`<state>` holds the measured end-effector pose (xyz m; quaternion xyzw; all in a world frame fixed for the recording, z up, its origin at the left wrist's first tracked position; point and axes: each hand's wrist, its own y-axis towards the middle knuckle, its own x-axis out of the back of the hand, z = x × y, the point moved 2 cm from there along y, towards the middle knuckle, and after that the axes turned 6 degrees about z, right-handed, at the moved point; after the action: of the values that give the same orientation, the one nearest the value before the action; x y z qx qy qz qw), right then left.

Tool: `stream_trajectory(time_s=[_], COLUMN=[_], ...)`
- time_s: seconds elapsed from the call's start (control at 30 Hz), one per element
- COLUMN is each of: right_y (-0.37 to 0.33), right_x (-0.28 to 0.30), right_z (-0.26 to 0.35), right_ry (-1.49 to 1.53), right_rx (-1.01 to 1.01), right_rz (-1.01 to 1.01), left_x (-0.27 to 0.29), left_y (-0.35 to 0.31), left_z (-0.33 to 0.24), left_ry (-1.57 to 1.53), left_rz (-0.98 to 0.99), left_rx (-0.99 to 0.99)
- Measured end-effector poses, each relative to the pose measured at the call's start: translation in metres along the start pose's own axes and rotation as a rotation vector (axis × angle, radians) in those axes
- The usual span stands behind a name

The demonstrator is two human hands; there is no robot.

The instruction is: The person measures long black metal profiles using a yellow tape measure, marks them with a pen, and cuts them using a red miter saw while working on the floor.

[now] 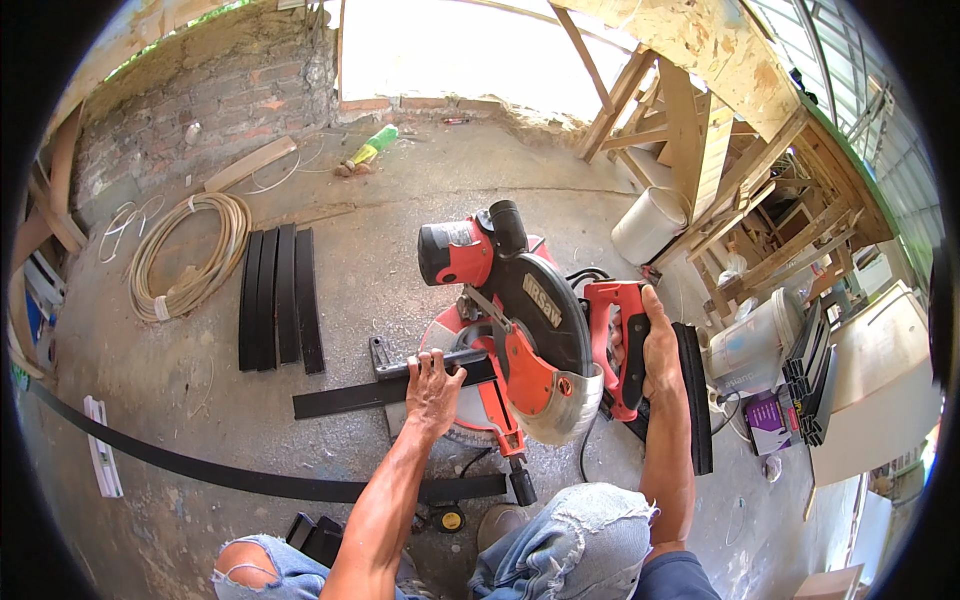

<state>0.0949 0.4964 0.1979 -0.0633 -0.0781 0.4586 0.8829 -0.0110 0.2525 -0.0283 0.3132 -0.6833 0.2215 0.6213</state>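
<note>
A red and black miter saw (545, 330) stands on the floor in front of me, its round black blade guard facing me. My right hand (658, 345) is wrapped round its red handle (616, 340). My left hand (432, 392) grips a short black bar (345, 399) and holds it against the saw's fence (391, 366), fingers curled over the top. The bar lies across the saw base and sticks out to the left. Its right end runs toward the blade, where the guard partly hides the meeting point.
Cut black strips (279, 300) lie left of the saw, near a coiled hose (193, 255). A long black strip (260, 482) crosses the floor before my knees. A tape measure (449, 520), white level (103, 448), white buckets (650, 224) and a purple box (768, 425) lie around.
</note>
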Motion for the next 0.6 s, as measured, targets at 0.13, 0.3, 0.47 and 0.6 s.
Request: stream_trajectory(time_s=[0.13,0.3,0.47,0.6], right_y=[0.0002,0.0019,-0.0014,-0.0018], right_x=[-0.0024,-0.001,-0.0011,-0.0027], right_z=[-0.0002,-0.0038,-0.0048,-0.0056], right_ry=[0.039,0.075,0.126,0.151], right_rx=[-0.022,-0.029,-0.056,-0.061], right_rz=[0.009,0.015,0.006,0.01], left_x=[0.0017,0.0047,0.0014,-0.0043], left_y=[-0.0017,-0.0021,-0.0014,-0.002], left_z=[0.0019,0.0028,0.0024,0.0051], left_ry=[-0.003,-0.026,-0.017,-0.001], left_rz=[0.007,-0.011,-0.003,0.01], left_rx=[0.004,0.005,0.003,0.002])
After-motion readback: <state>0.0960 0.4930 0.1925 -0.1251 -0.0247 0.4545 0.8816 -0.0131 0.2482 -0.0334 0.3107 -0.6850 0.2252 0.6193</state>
